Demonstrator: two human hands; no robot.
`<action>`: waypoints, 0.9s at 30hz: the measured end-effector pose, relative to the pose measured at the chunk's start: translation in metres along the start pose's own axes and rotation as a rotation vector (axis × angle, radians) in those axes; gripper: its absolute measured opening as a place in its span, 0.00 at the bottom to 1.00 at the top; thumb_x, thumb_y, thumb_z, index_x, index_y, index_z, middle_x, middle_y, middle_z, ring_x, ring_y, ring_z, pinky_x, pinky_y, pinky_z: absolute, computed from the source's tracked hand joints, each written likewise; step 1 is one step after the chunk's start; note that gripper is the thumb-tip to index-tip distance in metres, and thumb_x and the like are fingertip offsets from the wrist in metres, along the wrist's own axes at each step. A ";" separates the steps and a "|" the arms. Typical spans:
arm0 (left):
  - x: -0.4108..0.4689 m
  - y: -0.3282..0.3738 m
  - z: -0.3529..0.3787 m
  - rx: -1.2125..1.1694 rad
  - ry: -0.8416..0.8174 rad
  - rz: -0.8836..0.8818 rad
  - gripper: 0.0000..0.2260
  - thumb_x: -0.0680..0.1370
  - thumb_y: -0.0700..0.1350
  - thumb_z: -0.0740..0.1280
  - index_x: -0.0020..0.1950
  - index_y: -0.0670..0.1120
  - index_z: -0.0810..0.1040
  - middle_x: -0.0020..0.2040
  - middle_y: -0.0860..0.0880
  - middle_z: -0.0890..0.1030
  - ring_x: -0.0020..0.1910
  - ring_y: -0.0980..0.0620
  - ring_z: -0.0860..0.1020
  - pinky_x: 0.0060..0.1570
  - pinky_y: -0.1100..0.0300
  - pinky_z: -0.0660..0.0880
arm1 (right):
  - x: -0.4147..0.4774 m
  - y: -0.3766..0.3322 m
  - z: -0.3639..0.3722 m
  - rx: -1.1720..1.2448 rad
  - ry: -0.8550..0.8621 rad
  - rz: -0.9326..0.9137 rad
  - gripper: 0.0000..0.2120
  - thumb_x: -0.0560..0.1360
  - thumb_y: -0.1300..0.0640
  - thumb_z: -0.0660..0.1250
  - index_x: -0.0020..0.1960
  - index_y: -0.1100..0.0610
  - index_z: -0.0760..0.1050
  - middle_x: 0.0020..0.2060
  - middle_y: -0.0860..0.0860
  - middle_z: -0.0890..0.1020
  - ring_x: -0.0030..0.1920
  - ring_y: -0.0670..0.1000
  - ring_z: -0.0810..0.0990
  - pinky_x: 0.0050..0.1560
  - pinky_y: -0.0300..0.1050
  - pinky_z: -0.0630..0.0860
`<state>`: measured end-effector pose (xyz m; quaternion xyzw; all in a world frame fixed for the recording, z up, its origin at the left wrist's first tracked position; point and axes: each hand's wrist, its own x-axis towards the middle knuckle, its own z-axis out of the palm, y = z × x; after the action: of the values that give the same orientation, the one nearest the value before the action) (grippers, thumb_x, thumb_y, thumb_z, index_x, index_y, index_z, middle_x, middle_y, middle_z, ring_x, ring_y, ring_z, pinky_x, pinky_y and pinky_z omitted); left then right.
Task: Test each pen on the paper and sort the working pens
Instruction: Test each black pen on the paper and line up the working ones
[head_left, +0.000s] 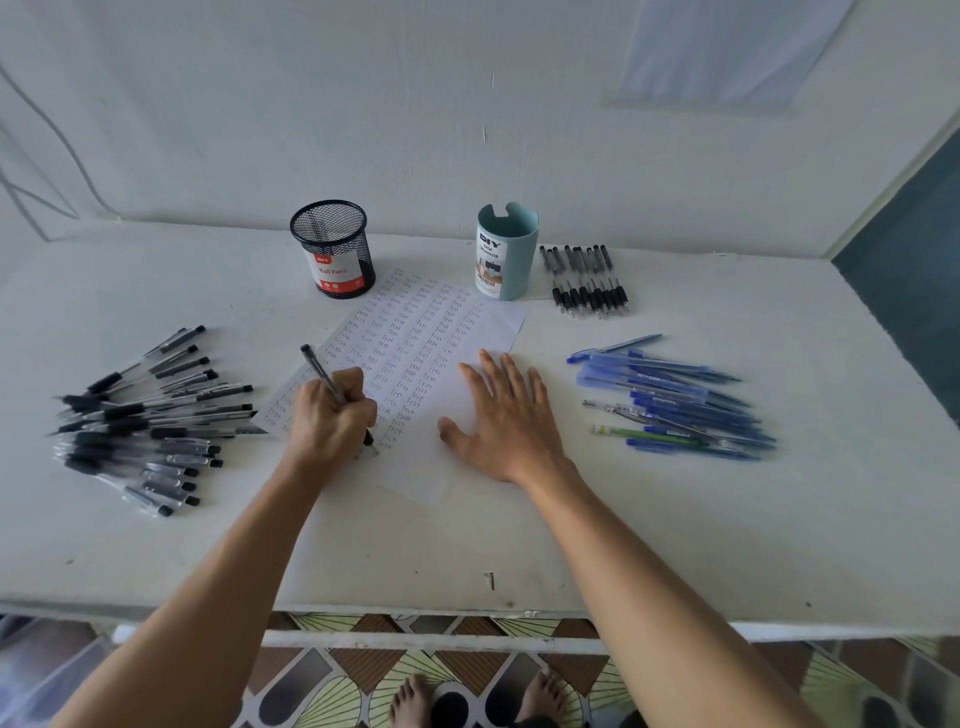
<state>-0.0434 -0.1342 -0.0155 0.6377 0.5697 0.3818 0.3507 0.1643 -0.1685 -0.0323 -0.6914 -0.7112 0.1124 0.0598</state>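
Note:
A white sheet of paper (447, 332), covered with rows of small written test marks, lies tilted in the middle of the table. My left hand (332, 415) grips a black pen (319, 366) with its tip down on the lower part of the sheet. My right hand (506, 415) lies flat on the paper's right side with fingers spread. A big heap of black pens (145, 415) lies at the left. A pile of blue pens (680, 400) lies at the right, with a green one among them.
A black mesh pen cup (335, 249) and a teal desk organizer cup (506, 252) stand behind the paper. A neat row of black pens (584, 280) lies right of the teal cup. The white table (675, 545) ends near my bare feet; a wall rises behind.

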 end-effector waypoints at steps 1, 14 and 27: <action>0.000 0.000 0.000 0.004 -0.005 0.003 0.12 0.59 0.38 0.62 0.29 0.47 0.58 0.23 0.56 0.61 0.26 0.54 0.60 0.29 0.59 0.57 | 0.000 0.000 0.000 0.001 0.000 0.001 0.38 0.77 0.33 0.53 0.81 0.49 0.48 0.81 0.50 0.44 0.80 0.52 0.39 0.78 0.58 0.36; 0.000 -0.004 0.003 0.019 0.000 0.044 0.11 0.60 0.38 0.63 0.31 0.43 0.60 0.26 0.50 0.61 0.28 0.51 0.61 0.30 0.56 0.58 | -0.001 0.000 -0.003 0.007 -0.003 0.000 0.38 0.78 0.34 0.54 0.81 0.49 0.48 0.81 0.50 0.44 0.80 0.53 0.39 0.78 0.58 0.37; 0.001 0.001 0.003 -0.022 0.022 -0.013 0.11 0.59 0.39 0.63 0.28 0.47 0.60 0.25 0.50 0.62 0.27 0.52 0.61 0.28 0.59 0.58 | 0.001 0.001 0.000 0.012 0.009 -0.009 0.38 0.77 0.34 0.54 0.81 0.49 0.48 0.81 0.50 0.45 0.80 0.53 0.40 0.78 0.58 0.37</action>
<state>-0.0405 -0.1331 -0.0160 0.6260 0.5732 0.3928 0.3540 0.1656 -0.1679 -0.0323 -0.6883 -0.7134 0.1130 0.0676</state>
